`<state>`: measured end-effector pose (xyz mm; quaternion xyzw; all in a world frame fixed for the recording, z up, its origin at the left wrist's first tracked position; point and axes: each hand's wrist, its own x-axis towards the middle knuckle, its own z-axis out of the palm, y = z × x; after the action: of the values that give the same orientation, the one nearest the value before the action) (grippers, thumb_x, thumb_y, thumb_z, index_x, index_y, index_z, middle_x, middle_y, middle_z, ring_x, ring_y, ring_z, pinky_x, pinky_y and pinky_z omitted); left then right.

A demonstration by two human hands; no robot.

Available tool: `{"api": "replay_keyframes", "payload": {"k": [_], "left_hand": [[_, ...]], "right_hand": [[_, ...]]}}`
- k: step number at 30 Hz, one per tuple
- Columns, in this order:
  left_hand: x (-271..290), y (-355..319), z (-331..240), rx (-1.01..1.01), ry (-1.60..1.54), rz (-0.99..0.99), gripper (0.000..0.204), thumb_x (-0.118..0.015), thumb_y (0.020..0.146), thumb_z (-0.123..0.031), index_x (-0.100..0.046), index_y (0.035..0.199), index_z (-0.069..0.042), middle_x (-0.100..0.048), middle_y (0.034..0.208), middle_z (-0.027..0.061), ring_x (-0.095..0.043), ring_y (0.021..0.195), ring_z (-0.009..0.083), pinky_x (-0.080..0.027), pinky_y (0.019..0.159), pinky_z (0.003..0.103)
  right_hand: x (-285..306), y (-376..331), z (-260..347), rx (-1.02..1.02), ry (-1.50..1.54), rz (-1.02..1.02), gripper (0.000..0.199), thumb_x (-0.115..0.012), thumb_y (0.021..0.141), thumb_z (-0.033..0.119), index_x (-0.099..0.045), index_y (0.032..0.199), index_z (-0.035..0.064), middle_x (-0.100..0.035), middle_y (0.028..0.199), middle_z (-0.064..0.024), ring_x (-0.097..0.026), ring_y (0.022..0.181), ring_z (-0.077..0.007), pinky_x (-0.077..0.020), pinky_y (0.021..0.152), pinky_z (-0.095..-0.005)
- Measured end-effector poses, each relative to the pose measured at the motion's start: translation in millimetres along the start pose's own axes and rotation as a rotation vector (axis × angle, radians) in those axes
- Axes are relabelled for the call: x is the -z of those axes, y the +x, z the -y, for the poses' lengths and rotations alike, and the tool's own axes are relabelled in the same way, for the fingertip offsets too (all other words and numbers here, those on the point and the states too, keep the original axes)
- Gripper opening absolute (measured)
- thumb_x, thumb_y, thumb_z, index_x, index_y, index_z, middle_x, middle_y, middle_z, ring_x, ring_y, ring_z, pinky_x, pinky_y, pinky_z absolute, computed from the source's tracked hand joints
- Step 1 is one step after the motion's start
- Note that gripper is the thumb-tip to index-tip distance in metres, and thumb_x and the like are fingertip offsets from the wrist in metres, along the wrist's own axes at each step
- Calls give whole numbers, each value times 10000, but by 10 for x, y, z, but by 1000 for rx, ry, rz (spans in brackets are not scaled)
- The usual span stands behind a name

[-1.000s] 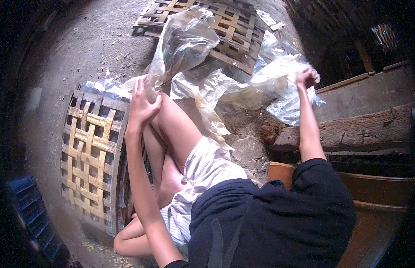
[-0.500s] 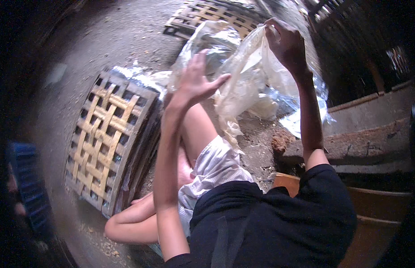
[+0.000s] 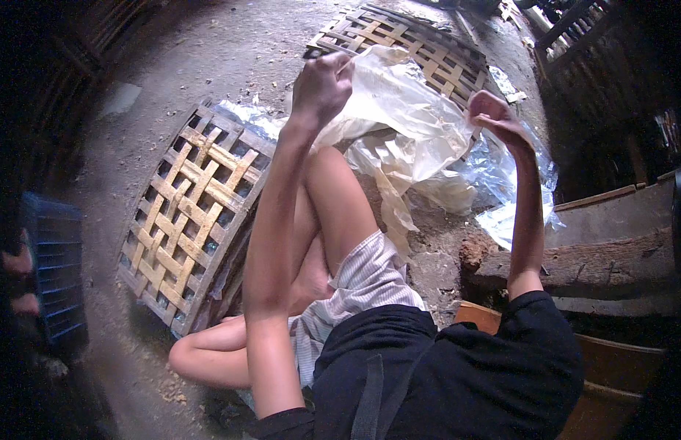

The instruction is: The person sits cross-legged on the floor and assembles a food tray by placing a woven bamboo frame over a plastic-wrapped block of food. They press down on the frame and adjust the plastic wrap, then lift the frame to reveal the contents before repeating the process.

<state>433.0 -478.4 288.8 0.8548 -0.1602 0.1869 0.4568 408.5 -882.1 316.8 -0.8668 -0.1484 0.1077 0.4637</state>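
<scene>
A thin, whitish plastic sheet (image 3: pixel 406 110) stretches between my two raised hands, crumpled and see-through in places. My left hand (image 3: pixel 323 88) is closed on its left edge, just in front of the far woven panel. At its right edge my right hand (image 3: pixel 494 116) pinches the sheet between bent fingers. A yellowish strip of the sheet hangs down beside my bent knee. Under and to the right of it lies more clear plastic (image 3: pixel 505 194), shiny and bunched on the ground.
A stack of woven bamboo panels (image 3: pixel 190 198) in wooden frames leans at my left. Another woven panel (image 3: pixel 428 51) lies beyond the sheet. A blue slatted crate (image 3: pixel 56 264) is at far left. A rough log (image 3: pixel 575 257) and brown curved boards (image 3: pixel 612 367) are at right.
My left hand has gone from open, with spread fingers, to gripping the sheet farther forward. My right hand has come lower, and the sheet is now spread between both hands.
</scene>
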Motion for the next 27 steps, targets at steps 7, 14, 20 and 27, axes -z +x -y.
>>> {"api": "replay_keyframes", "payload": {"k": [7, 14, 20, 27], "left_hand": [[-76, 541, -220, -297, 127, -61, 241, -679, 910, -154, -743, 1123, -61, -766, 978, 226, -777, 900, 342, -612, 812, 459], [21, 712, -342, -362, 95, -20, 262, -660, 899, -90, -744, 1143, -45, -756, 974, 242, -772, 867, 362, -603, 758, 426], [80, 729, -246, -210, 41, 23, 236, -643, 972, -264, -772, 1108, -121, -768, 984, 177, -757, 917, 373, -607, 835, 457], [-466, 623, -371, -200, 127, 118, 211, -666, 968, -288, -798, 1069, -158, -775, 966, 161, -764, 911, 321, -595, 885, 444]], "right_hand": [[-350, 194, -383, -94, -109, 93, 511, -811, 931, 314, -635, 1339, 60, -619, 1221, -48, -593, 1162, -151, -475, 1038, -329], [-123, 440, -1003, 12, 940, 119, 454, -613, 999, 258, -605, 1396, 39, -681, 1317, -104, -639, 1201, -213, -468, 1088, -393], [-160, -38, -450, -31, 583, -39, 659, -735, 907, 414, -609, 1377, -31, -717, 1267, -106, -675, 1131, -201, -486, 1042, -341], [960, -366, -516, -124, -331, -715, 228, -720, 1001, 234, -762, 1025, 11, -739, 889, -20, -626, 817, -90, -509, 773, -274]]}}
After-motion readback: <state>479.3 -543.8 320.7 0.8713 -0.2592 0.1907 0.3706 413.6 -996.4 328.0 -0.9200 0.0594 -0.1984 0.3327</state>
